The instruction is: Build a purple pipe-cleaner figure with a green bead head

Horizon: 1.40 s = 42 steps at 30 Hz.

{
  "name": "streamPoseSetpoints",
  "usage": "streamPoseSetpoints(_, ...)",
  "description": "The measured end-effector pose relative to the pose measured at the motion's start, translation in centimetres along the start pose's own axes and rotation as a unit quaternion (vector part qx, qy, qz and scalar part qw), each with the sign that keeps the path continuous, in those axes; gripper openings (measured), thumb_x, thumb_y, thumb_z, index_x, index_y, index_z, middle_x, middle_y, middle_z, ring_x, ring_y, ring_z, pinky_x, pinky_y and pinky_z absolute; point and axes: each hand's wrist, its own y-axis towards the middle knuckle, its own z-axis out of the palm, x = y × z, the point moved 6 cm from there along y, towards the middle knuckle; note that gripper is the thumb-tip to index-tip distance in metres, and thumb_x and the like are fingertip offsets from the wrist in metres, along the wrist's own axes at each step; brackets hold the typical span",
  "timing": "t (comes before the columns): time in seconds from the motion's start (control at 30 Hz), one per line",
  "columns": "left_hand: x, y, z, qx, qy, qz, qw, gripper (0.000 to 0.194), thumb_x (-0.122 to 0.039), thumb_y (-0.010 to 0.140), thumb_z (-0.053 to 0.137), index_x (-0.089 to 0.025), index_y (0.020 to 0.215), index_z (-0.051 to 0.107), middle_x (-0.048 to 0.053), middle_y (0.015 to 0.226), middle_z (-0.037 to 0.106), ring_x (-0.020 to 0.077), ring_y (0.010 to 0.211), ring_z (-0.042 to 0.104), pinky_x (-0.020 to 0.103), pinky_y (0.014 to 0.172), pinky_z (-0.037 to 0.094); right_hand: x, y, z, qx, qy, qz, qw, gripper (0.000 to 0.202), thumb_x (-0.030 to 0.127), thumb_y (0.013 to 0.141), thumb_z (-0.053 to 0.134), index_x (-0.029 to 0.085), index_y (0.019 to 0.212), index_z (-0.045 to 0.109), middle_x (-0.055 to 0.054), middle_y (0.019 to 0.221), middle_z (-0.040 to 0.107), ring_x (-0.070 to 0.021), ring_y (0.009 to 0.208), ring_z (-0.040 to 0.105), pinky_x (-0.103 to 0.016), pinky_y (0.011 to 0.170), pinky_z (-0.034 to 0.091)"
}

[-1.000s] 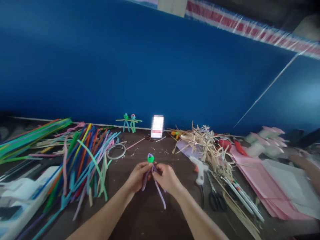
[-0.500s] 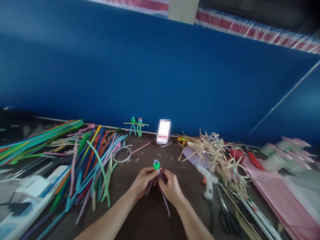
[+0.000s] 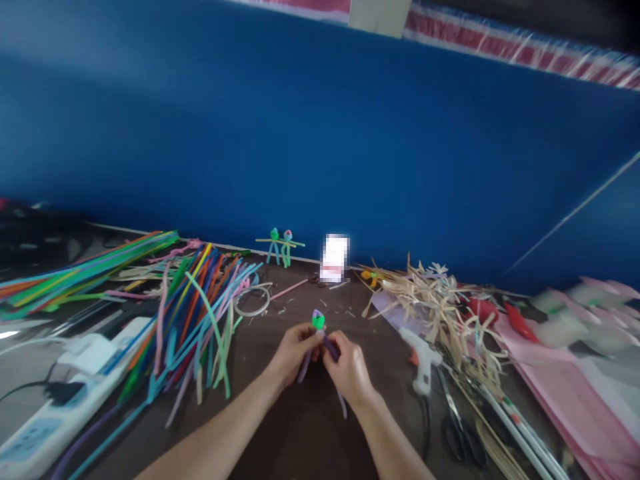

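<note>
Between my two hands is a small pipe-cleaner figure point(image 3: 319, 321) with a green and purple head and purple strands hanging below. My left hand point(image 3: 299, 348) pinches it just under the head, fingers closed. My right hand point(image 3: 346, 365) is closed on a purple strand to the right of the head. One strand end hangs below each hand. My fingers hide the figure's middle. Farther back, two finished-looking pipe-cleaner figures point(image 3: 281, 247) in green and blue stand against the blue wall.
Loose pipe cleaners point(image 3: 193, 320) and a white power strip point(image 3: 75, 400) lie left. A bright blurred screen point(image 3: 335, 257) stands behind. To the right are a glue gun point(image 3: 421, 363), scissors point(image 3: 457, 423), dried straw strips point(image 3: 425, 293) and pink sheets point(image 3: 555, 380). A white ring point(image 3: 253, 301) lies left of centre.
My right hand has turned and shifted slightly, now gripping the purple strand nearer the head. The view has swung a little left, so everything sits farther right.
</note>
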Motion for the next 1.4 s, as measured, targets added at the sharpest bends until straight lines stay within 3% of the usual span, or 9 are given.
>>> streamPoseSetpoints(0.1, 0.2, -0.1, 0.0, 0.022, -0.079, -0.052, 0.995, 0.023, -0.031, 0.062, 0.068, -0.012, 0.073, 0.061, 0.001, 0.059, 0.06, 0.0108, 0.05, 0.053, 0.02, 0.047, 0.041, -0.4, 0.1, -0.1, -0.009, 0.008, 0.025, 1.0, 0.008, 0.015, 0.071, 0.047, 0.019, 0.071, 0.054, 0.002, 0.061, 0.058, -0.0125, 0.054, 0.054, -0.02, 0.054, 0.037)
streamPoseSetpoints(0.23, -0.2, -0.3, 0.4, 0.085, -0.121, -0.063, 0.987, 0.032, -0.04, 0.066, 0.063, -0.012, 0.08, 0.063, 0.006, 0.072, 0.064, 0.0165, 0.066, 0.058, 0.025, 0.057, 0.045, -1.1, 0.4, -0.7, 0.001, 0.049, 0.048, 0.998, 0.007, 0.02, 0.074, 0.048, 0.018, 0.07, 0.054, 0.002, 0.06, 0.057, -0.0117, 0.052, 0.052, -0.019, 0.052, 0.037)
streamPoseSetpoints(0.37, -0.9, -0.4, 0.2, 0.109, -0.12, -0.084, 0.983, 0.045, -0.052, 0.062, 0.062, -0.013, 0.085, 0.061, 0.007, 0.074, 0.065, 0.0176, 0.067, 0.059, 0.027, 0.06, 0.045, -0.9, 0.7, -1.5, 0.055, 0.065, 0.028, 0.996, 0.01, 0.02, 0.073, 0.05, 0.016, 0.067, 0.057, 0.004, 0.058, 0.055, -0.0099, 0.054, 0.05, -0.018, 0.053, 0.035)
streamPoseSetpoints(0.5, -2.1, -0.8, 0.3, 0.127, -0.064, -0.099, 0.985, 0.052, -0.053, 0.059, 0.064, -0.013, 0.092, 0.058, 0.006, 0.071, 0.065, 0.0175, 0.063, 0.06, 0.027, 0.058, 0.045, -0.5, 0.7, -2.3, 0.102, 0.066, 0.029, 0.992, 0.012, 0.022, 0.074, 0.051, 0.016, 0.07, 0.061, 0.005, 0.056, 0.052, -0.0087, 0.052, 0.045, -0.017, 0.05, 0.033)
streamPoseSetpoints(0.67, -2.8, -1.5, 0.7, 0.088, 0.075, -0.089, 0.989, 0.029, -0.029, 0.058, 0.072, -0.011, 0.078, 0.06, 0.003, 0.066, 0.063, 0.0116, 0.057, 0.059, 0.022, 0.054, 0.044, 0.1, 0.5, -2.5, 0.121, 0.018, 0.011, 0.992, 0.01, 0.021, 0.073, 0.052, 0.016, 0.07, 0.061, 0.004, 0.058, 0.054, -0.009, 0.052, 0.047, -0.017, 0.05, 0.033)
streamPoseSetpoints(0.9, -1.4, -1.0, -0.1, 0.001, 0.087, -0.104, 0.991, 0.026, -0.028, 0.055, 0.072, -0.011, 0.064, 0.054, -0.003, 0.053, 0.056, 0.0067, 0.045, 0.051, 0.02, 0.047, 0.042, 1.0, 0.2, -2.1, 0.092, -0.117, -0.037, 0.988, 0.01, 0.016, 0.072, 0.051, 0.021, 0.076, 0.06, 0.001, 0.069, 0.063, -0.0131, 0.063, 0.057, -0.02, 0.058, 0.036)
streamPoseSetpoints(1.13, -0.7, -0.7, -0.5, 0.015, 0.066, -0.096, 0.993, 0.028, -0.029, 0.055, 0.072, -0.011, 0.064, 0.054, -0.003, 0.053, 0.055, 0.0078, 0.048, 0.052, 0.021, 0.05, 0.043, 0.7, 0.1, -1.4, 0.078, -0.099, -0.012, 0.992, 0.006, 0.02, 0.073, 0.053, 0.021, 0.076, 0.058, 0.003, 0.065, 0.062, -0.0118, 0.059, 0.057, -0.019, 0.057, 0.037)
streamPoseSetpoints(1.4, -0.4, -0.8, -0.3, 0.022, 0.09, -0.064, 0.994, 0.026, -0.029, 0.055, 0.072, -0.012, 0.064, 0.056, -0.004, 0.054, 0.054, 0.007, 0.048, 0.05, 0.019, 0.045, 0.041, 0.9, 0.3, -2.0, 0.059, -0.069, -0.025, 0.996, 0.009, 0.025, 0.077, 0.052, 0.021, 0.078, 0.06, 0.0, 0.075, 0.064, -0.0136, 0.07, 0.058, -0.021, 0.064, 0.04)
